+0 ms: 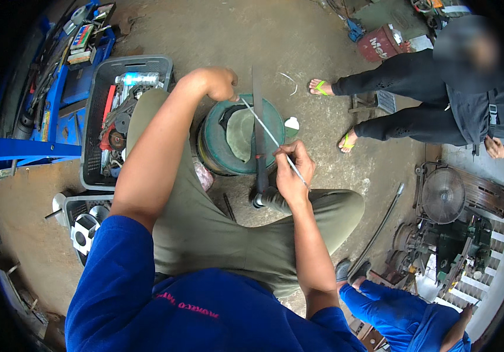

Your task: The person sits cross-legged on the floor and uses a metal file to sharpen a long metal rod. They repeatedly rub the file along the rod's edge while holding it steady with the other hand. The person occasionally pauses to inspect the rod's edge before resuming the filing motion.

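Observation:
My right hand is closed around a thin, light-grey rod, which slants up and left from it. The rod crosses in front of a long dark blade with a black handle; the blade stands out over a round green drum. My left hand is curled closed at the drum's far left edge, close by the rod's upper tip. What lies in its fingers, if anything, is hidden. On the drum's top rests an olive-green piece of cloth.
To my left stand a grey crate of tools and a blue metal frame. A person in dark clothes stands at the far right; another in blue is nearer. A fan and a long bar lie right.

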